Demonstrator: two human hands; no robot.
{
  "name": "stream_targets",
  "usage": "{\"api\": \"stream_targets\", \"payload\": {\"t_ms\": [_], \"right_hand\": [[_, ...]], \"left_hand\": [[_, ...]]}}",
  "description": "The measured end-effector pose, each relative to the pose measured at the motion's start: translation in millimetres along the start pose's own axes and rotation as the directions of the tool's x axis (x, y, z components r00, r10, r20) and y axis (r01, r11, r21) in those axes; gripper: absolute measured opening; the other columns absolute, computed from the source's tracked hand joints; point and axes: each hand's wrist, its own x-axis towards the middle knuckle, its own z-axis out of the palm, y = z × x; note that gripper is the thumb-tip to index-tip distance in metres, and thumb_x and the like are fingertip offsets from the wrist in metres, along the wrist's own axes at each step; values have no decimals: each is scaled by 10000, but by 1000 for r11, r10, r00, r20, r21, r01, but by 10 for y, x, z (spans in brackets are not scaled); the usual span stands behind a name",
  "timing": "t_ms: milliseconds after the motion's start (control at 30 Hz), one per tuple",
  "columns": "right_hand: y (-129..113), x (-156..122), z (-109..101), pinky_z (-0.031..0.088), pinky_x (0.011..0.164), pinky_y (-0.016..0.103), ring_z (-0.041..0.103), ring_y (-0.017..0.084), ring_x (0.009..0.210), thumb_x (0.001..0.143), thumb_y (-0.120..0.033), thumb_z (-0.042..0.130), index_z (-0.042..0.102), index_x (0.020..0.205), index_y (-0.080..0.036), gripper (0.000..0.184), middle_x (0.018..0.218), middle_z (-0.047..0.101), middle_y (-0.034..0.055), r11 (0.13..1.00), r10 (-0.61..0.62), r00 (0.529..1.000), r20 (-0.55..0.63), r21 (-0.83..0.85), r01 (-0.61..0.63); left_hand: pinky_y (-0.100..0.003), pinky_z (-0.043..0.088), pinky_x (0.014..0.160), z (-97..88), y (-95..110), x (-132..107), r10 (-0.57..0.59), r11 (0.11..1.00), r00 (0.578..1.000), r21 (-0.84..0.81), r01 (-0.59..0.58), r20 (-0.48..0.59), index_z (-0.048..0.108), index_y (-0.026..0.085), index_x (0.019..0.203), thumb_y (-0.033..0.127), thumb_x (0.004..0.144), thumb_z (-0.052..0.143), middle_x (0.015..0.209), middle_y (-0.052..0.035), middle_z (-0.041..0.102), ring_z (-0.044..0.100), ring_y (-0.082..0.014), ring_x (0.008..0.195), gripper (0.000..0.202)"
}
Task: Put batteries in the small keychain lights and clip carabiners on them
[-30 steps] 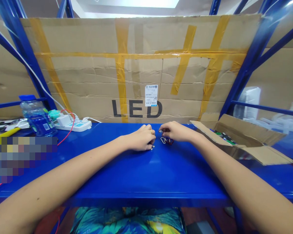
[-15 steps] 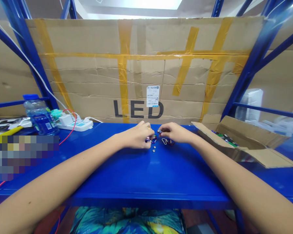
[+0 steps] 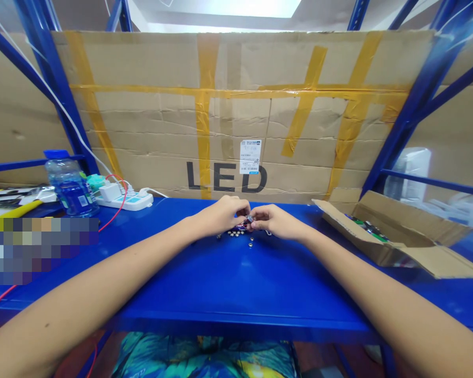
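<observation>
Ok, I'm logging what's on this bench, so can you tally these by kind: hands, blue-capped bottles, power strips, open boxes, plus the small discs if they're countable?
Left hand and right hand: 2
Bottle: 1
Power strip: 1
Open box: 1
Total: 5
Small discs: too tiny and crowded to count.

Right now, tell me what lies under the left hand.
Small round metallic pieces show on the blue tabletop at the near edge of the left hand. Whatever else it covers cannot be seen.
</observation>
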Motion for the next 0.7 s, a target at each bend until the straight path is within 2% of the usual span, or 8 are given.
{"api": "stream_targets", "payload": {"t_ms": [233,500,600,700], "right_hand": [[29,30,38,467,799,353,631,189,789,724,-236,670,653,796,-180,93,794,694,19,993,-64,995,-71,92,71],[15,26,46,485,778,353,629,178,773,697,-256,716,659,820,-176,158,780,687,18,975,-39,990,-138,210,68],[16,19,58,491,802,367,645,191,811,696,-276,733,660,849,-172,199,815,702,34,964,-22,989,-148,261,60],[16,13,69,493,806,372,646,190,795,683,-283,750,652,834,-172,211,793,699,31,958,-9,990,-141,283,48]], "left_hand": [[-304,471,758,32,56,18,30,999,991,26,-26,-130,665,158,821,120,834,618,815,-35,679,609,-170,826,62],[-278,477,724,81,27,11,37,997,967,-58,-53,-251,675,157,827,118,832,626,815,-35,662,609,-142,775,62],[-288,479,752,90,26,-1,53,995,965,-65,-72,-259,679,147,802,139,857,607,838,-52,656,609,-143,793,91],[-298,477,773,77,51,-21,61,996,973,-45,-72,-223,689,155,838,162,870,596,875,-57,646,605,-147,817,98]]}}
